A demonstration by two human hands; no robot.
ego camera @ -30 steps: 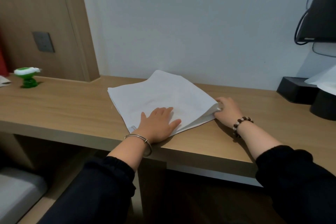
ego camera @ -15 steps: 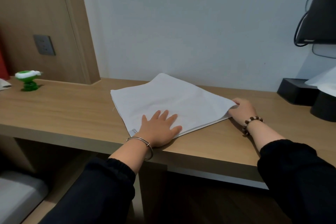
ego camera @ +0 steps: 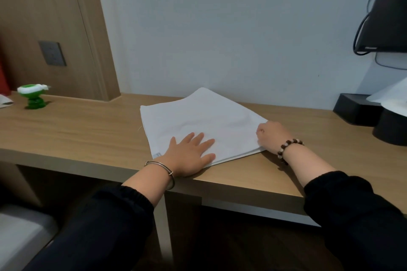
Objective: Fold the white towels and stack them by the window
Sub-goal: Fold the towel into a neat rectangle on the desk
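Observation:
A white towel [ego camera: 202, 119], folded flat into a rough square, lies on the wooden desk [ego camera: 77, 130] against the pale wall. My left hand [ego camera: 189, 154] lies flat on its near edge, fingers spread and straight, pressing it down. My right hand [ego camera: 272, 136] sits at the towel's right corner with fingers curled over the edge, pinching the layers. Both wrists wear bracelets.
A small green and white figure [ego camera: 34, 98] stands at the desk's far left. Black boxes [ego camera: 356, 110] and a dark round object [ego camera: 391, 130] with white paper above occupy the far right. A black screen [ego camera: 387, 11] with cables hangs upper right. A grey seat [ego camera: 19, 233] sits below left.
My right hand drew the towel's right corner out to the right, then came back in over the corner. The left hand stayed flat on the near edge.

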